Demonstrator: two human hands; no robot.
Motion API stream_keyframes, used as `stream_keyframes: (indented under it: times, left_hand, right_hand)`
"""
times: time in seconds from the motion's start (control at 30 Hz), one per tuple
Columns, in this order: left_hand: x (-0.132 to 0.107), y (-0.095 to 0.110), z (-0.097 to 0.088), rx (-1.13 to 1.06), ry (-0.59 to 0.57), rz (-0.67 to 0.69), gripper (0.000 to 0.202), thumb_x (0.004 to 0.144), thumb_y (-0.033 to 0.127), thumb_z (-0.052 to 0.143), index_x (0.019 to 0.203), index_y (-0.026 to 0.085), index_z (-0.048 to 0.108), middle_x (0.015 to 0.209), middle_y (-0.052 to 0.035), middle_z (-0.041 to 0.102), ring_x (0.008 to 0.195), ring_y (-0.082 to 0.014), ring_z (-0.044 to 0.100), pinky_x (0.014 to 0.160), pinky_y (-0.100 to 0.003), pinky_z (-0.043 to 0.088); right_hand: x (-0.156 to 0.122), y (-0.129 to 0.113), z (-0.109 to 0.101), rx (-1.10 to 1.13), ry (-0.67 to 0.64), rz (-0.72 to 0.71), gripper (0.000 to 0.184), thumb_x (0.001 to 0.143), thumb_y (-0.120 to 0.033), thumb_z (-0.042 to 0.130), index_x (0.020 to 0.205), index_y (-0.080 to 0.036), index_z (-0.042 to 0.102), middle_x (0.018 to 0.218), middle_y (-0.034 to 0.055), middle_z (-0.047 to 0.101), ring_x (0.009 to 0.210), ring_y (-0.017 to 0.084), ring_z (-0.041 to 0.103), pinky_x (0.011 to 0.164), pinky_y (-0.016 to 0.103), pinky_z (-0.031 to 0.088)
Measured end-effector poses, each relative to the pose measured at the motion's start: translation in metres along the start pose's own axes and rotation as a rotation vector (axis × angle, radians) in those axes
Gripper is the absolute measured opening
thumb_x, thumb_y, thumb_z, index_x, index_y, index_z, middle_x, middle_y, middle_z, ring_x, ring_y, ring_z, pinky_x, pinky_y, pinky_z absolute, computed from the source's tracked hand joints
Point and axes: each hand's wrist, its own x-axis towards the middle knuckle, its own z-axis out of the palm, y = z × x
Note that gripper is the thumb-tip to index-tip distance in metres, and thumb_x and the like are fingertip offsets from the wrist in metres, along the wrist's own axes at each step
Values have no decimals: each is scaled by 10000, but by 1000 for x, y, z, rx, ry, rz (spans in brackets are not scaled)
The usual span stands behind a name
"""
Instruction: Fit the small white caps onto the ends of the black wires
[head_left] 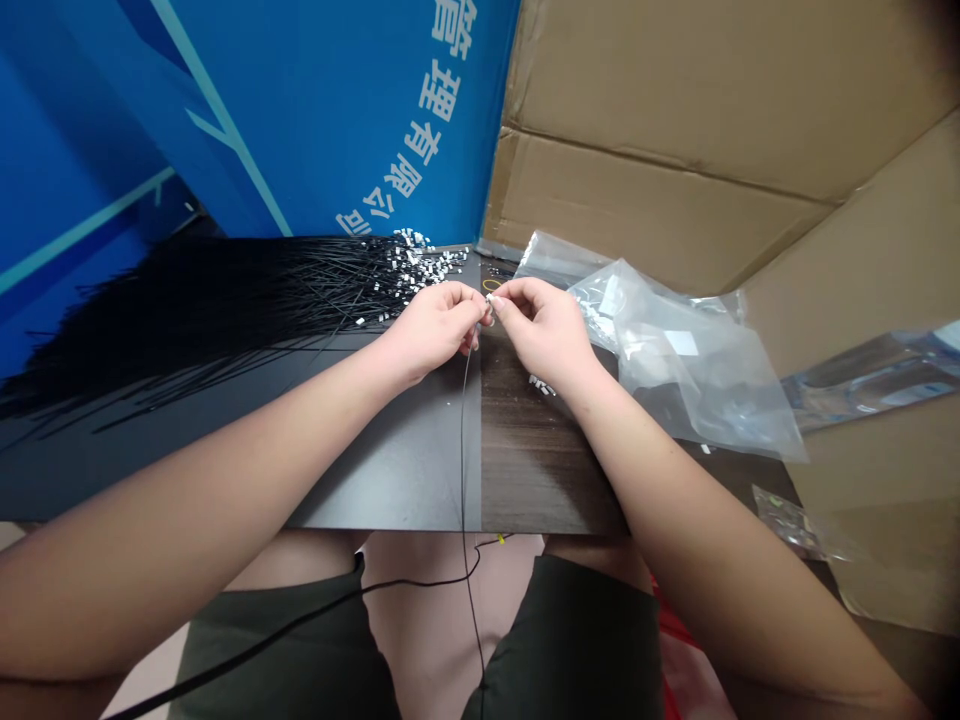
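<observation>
Black wire (463, 440) hangs; left fingers (465, 304) pinch beside right fingers (517, 292).

just right of the heap of black wires (217, 295), our left hand (439, 325) holds a thin black wire (463, 430) and our right hand (547, 325) pinches a small white piece (490, 298). we see a blue panel (300, 110) behind the heap, white tips (431, 268) at the heap's right end, and, well to the right of the heap, clear plastic bags (679, 375) and brown cardboard (675, 90).
</observation>
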Motion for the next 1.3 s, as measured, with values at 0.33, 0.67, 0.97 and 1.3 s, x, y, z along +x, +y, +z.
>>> stream_keyframes:
  times: [0.33, 0.67, 0.97, 1.3]
  left_hand:
    - [-4, 10, 3, 156, 40, 2, 148, 881, 145, 576, 743, 197, 567, 598, 27, 567, 514, -103, 505, 535, -251, 405]
    - [-4, 7, -1, 212, 65, 33, 125, 866, 173, 595, 742, 189, 599, 596, 28, 563, 526, -101, 504, 549, -250, 406]
    - [-4, 7, -1, 229, 58, 31, 150, 895, 207, 615, 747, 189, 604, 580, 28, 564, 514, -104, 503, 544, -248, 415]
    - [-3, 6, -1, 171, 43, 6, 183, 910, 236, 635, 738, 194, 588, 572, 26, 548, 503, -97, 487, 530, -239, 399]
  right_hand:
    - [0, -1, 2, -12, -2, -18, 92, 926, -248, 637, 877, -211, 706, 854, 17, 746, 737, 176, 611, 746, 355, 466]
    - [0, 3, 3, -75, 4, -79, 95, 949, -242, 619, 884, -224, 686, 888, 27, 737, 776, 192, 619, 802, 376, 484]
    - [0, 6, 3, -114, 17, -126, 105, 970, -226, 614, 894, -224, 686, 933, 40, 746, 828, 203, 642, 841, 377, 489]
    - [0, 3, 1, -163, 7, -121, 100, 960, -216, 607, 880, -235, 665, 944, 47, 738, 873, 223, 637, 866, 395, 485]
